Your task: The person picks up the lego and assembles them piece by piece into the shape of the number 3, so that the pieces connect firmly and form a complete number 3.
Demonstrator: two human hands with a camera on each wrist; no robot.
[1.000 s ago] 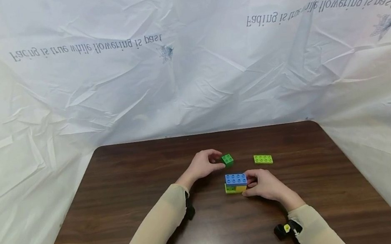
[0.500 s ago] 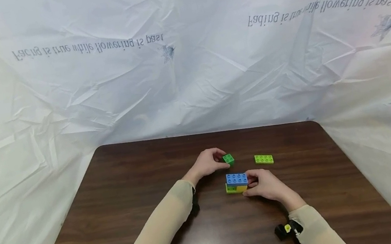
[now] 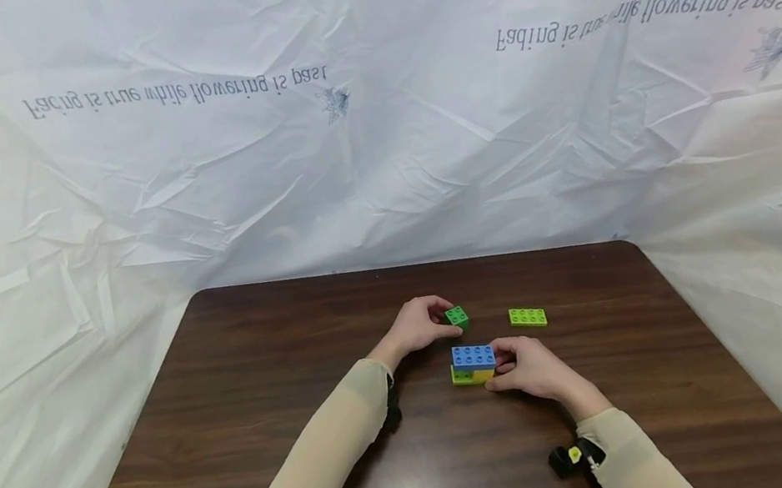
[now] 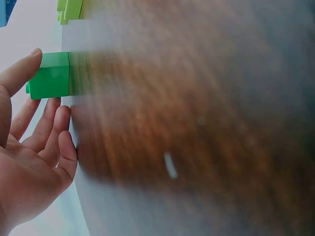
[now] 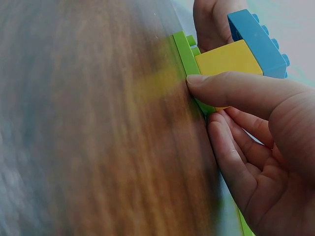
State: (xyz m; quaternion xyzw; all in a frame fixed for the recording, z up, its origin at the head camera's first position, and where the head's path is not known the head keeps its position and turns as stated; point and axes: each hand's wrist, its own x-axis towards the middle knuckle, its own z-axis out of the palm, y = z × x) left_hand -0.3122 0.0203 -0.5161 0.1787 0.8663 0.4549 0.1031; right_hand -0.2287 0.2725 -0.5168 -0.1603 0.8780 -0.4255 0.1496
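My left hand (image 3: pixel 414 326) pinches a small green toy building brick (image 3: pixel 458 317) that sits on the table. In the left wrist view, the thumb lies on one side of the green brick (image 4: pixel 51 78) and the fingertips touch the other. Nearer to me, my right hand (image 3: pixel 535 370) grips the right end of a small brick stack. That stack has a lime green plate (image 5: pixel 183 51) at the bottom, a yellow brick (image 5: pixel 229 59) in the middle and a blue brick (image 3: pixel 473 356) on top. The blue brick overhangs the plate's left part, leaving a gap beneath.
A loose lime green plate (image 3: pixel 528 317) with studs lies to the right of the green brick, beyond my right hand. Everything stands on a dark wooden table (image 3: pixel 260 331). Behind the table's far edge hangs a white printed sheet (image 3: pixel 379 161).
My left hand has moved slightly right, and its thumb and fingers have come round the green brick. My right hand and the brick stack have stayed in place.
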